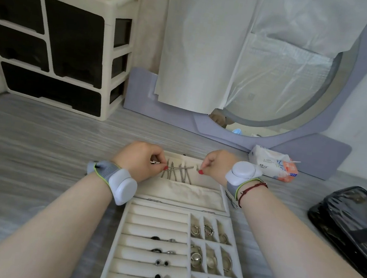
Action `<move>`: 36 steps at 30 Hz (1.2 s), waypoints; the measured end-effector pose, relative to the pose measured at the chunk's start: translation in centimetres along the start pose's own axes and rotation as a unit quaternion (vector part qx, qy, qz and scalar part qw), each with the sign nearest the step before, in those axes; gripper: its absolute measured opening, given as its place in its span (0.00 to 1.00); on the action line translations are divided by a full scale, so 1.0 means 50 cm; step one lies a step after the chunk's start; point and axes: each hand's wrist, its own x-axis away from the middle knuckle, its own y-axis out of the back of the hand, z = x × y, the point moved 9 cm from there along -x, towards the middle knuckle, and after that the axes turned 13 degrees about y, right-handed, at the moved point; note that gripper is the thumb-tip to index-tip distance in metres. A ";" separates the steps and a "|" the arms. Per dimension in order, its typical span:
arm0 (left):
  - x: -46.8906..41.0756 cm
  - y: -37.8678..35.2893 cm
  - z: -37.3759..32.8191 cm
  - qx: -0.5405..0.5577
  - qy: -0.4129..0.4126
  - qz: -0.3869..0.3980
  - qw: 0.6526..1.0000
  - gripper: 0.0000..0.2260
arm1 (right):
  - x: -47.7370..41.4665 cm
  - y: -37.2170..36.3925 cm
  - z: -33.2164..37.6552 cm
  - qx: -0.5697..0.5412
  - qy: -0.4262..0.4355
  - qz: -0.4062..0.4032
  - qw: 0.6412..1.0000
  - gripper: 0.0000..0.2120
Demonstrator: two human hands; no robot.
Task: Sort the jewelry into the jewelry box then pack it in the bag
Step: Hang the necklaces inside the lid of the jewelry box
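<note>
Chain [181, 167] across jewelry box [185, 194] lid, seemingly pinched between left hand [140, 160] and right hand [215, 165].

Both hands [139, 157] [215, 163] pinch a chain [180, 167] over the jewelry box [224, 214] lid.

Cream jewelry box [170, 217]; silver chains [177, 172]; glossy black bag [350, 228]; lilac mirror frame [327, 153].

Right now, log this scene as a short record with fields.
left hand: pinches one end of a chain
right hand: pinches the chain's other end
chain: stretched across the open lid, over other necklaces
jewelry box: open; rings in the rolls, hoops in the compartments
bag: black, right of the box, apart from it
tissue pack: behind the right hand
</note>
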 end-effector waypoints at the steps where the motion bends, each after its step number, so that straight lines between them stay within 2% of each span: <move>1: 0.000 0.000 -0.002 0.002 -0.001 0.002 1.000 0.04 | 0.008 0.001 -0.001 -0.001 -0.001 -0.001 1.000 0.03; 10: 0.021 -0.013 -0.032 0.068 -0.023 0.050 0.996 0.05 | 0.074 0.008 -0.025 -0.046 -0.001 -0.068 0.997 0.06; 13: 0.028 -0.027 -0.050 0.107 -0.023 0.081 0.991 0.05 | 0.096 0.000 -0.030 -0.123 0.005 -0.107 0.987 0.07; 15: 0.029 -0.035 -0.056 0.142 -0.007 0.092 0.986 0.05 | 0.105 -0.013 -0.035 -0.172 0.007 -0.129 0.977 0.07; 19: 0.019 -0.051 -0.068 0.197 0.056 0.134 0.969 0.06 | 0.112 -0.018 -0.037 -0.195 0.013 -0.165 0.967 0.07; 25: 0.001 -0.070 -0.106 0.240 0.113 0.173 0.948 0.04 | 0.123 -0.025 -0.040 -0.221 0.045 -0.166 0.960 0.09; 29: -0.030 -0.093 -0.082 0.223 0.156 0.163 0.949 0.06 | 0.120 -0.037 -0.046 -0.225 0.058 -0.153 0.961 0.08; 32: -0.040 -0.114 -0.072 0.202 0.182 0.153 0.950 0.07 | 0.124 -0.044 -0.053 -0.247 0.063 -0.148 0.956 0.12; 36: -0.048 -0.115 -0.081 0.198 0.182 0.110 0.957 0.07 | 0.132 -0.042 -0.056 -0.257 0.066 -0.155 0.952 0.13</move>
